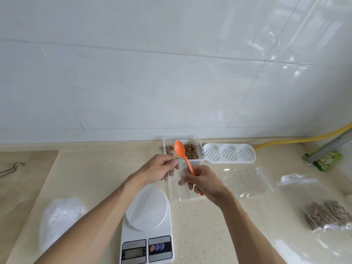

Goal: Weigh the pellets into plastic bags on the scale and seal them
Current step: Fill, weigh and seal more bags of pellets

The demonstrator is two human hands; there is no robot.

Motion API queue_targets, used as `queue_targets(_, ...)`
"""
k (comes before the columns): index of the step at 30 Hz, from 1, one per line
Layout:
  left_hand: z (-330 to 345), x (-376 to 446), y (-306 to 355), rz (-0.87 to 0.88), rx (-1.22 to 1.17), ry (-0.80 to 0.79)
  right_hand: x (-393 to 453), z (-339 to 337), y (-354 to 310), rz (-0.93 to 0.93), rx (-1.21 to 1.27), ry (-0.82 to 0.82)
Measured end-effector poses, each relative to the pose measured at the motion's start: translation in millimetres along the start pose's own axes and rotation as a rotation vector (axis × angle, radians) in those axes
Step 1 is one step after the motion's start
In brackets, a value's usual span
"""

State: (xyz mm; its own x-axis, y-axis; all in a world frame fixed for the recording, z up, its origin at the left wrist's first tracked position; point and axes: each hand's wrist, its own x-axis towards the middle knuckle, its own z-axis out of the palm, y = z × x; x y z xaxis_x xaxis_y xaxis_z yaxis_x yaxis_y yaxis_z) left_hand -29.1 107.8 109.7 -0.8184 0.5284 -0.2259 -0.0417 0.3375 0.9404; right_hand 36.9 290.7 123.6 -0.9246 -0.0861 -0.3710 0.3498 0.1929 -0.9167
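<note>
Holding a clear plastic bag (176, 184) mid-frame above the surface (200, 225): left hand (159, 169) pinches its top edge, right hand (202, 181) grips its other edge plus an orange spoon (182, 151). Scale (147, 223) lower centre; pellets (190, 151) in tub (182, 142) behind; filled bag (327, 216) far right.

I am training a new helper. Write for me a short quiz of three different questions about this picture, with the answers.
1. True or false: a bag already lies on the scale.
2. Which hand holds the orange spoon?
A. left
B. right
C. neither
3. Fill in: the pellets for scooping sit in a clear ______ by the wall.

Key
1. False. The platform is bare; both hands hold the empty plastic bag above the counter.
2. B. The right hand grips spoon and bag together; the left hand pinches the bag's other edge.
3. container
</note>
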Motion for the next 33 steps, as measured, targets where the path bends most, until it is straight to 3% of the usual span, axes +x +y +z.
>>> queue_targets(10, -17.4, -7.4, 8.5, 0.047, -0.043, 0.022, 9.6, 8.0, -14.4, -0.047, 0.006, -0.091)
queue_targets(17, -53.9, -17.6, -3.9, -0.066, 0.077, -0.013, 14.8, -2.1, -13.7, -0.021, 0.058, -0.012)
queue_targets(24, -59.2, -16.9, -2.3, 0.031, 0.118, 0.029, 16.4, 3.0, -23.4, 0.062, -0.027, -0.113)
queue_targets(33, -58.4, -12.8, -17.2, 0.101, 0.189, 0.172, 24.2, 1.5, -13.4, 0.045, 0.324, 0.021)
